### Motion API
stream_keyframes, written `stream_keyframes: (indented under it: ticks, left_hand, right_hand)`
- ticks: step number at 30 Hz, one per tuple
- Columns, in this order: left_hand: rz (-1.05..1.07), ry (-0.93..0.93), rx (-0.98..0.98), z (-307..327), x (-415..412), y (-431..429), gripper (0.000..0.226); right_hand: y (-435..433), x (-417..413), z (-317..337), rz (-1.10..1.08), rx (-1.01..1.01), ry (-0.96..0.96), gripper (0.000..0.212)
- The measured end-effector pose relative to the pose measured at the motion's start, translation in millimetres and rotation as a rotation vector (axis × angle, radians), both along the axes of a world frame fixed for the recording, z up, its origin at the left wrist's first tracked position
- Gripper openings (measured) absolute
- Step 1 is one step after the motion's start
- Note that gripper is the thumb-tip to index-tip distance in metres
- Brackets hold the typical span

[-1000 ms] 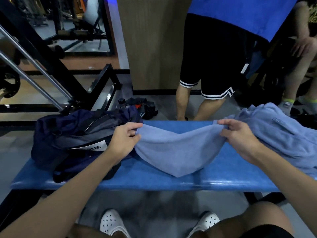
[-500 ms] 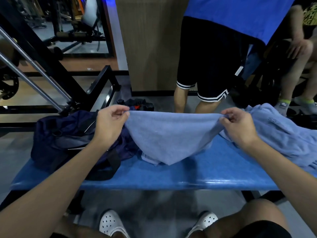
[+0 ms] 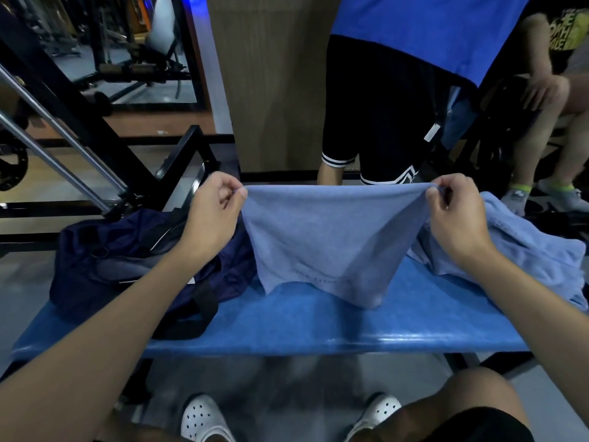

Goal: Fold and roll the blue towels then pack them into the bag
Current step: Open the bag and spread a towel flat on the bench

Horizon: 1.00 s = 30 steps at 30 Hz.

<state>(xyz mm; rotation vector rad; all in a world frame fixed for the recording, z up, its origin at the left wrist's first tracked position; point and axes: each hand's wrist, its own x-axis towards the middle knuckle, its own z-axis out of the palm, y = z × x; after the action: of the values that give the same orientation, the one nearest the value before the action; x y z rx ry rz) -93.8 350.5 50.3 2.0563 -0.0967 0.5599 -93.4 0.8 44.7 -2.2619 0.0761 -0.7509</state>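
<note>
A light blue towel (image 3: 325, 240) hangs stretched between my two hands above the blue bench (image 3: 318, 327). My left hand (image 3: 213, 215) pinches its top left corner, and my right hand (image 3: 455, 215) pinches its top right corner. The towel's lower edge droops to the bench top. A dark navy bag (image 3: 127, 260) lies on the bench's left end, partly behind my left forearm. A heap of more light blue towels (image 3: 526, 253) sits on the right end of the bench, behind my right wrist.
A person in black shorts (image 3: 376, 116) stands just beyond the bench. Another person (image 3: 557, 100) sits at the far right. Black gym machine frames (image 3: 95, 129) and steel bars fill the left. A wooden pillar (image 3: 274, 84) rises behind the bench. My white shoes (image 3: 204, 419) show below.
Both hands have lifted the towel off the bench and pulled apart, so its top edge is now taut and higher. The view tilted slightly upward.
</note>
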Motion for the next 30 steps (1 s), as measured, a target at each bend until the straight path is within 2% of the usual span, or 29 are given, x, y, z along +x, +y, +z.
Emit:
stream_keyframes:
  ticks: [4, 7, 9, 13, 18, 21, 25, 30]
  left_hand:
    - [-0.033, 0.034, -0.005, -1.6, -0.5, 1.4, 0.017]
    - [-0.062, 0.074, -0.053, 1.1, 0.0, 2.3, 0.004]
    - [-0.082, 0.112, -0.069, 3.9, -0.7, 4.4, 0.011]
    - [-0.138, 0.236, -0.173, 13.2, -4.2, 1.8, 0.007]
    - [-0.191, 0.357, -0.32, 21.1, -3.2, -1.5, 0.013]
    - [-0.185, 0.377, -0.337, 18.3, 1.8, -1.6, 0.01]
    - [-0.165, 0.295, -0.338, 18.5, 15.0, -8.3, 0.006]
    - [-0.143, 0.008, -0.352, 36.3, 28.4, -15.8, 0.009]
  right_hand:
    - [-3.3, -8.3, 0.5, 0.025, 0.072, 0.03, 0.006]
    - [-8.5, -7.4, 1.2, -0.001, 0.114, 0.031, 0.006]
    - [-11.2, -9.2, 1.8, -0.025, 0.141, 0.025, 0.009]
    - [-16.2, -10.6, 2.0, -0.051, 0.234, 0.038, 0.015]
    - [-23.5, -6.0, 0.6, 0.009, 0.414, 0.091, 0.013]
    - [-26.6, -0.8, -3.3, 0.063, 0.4, 0.171, 0.009]
    - [-21.4, 7.2, 1.1, 0.112, 0.405, 0.185, 0.026]
    - [-15.8, 14.2, 24.3, 0.108, 0.341, -0.067, 0.009]
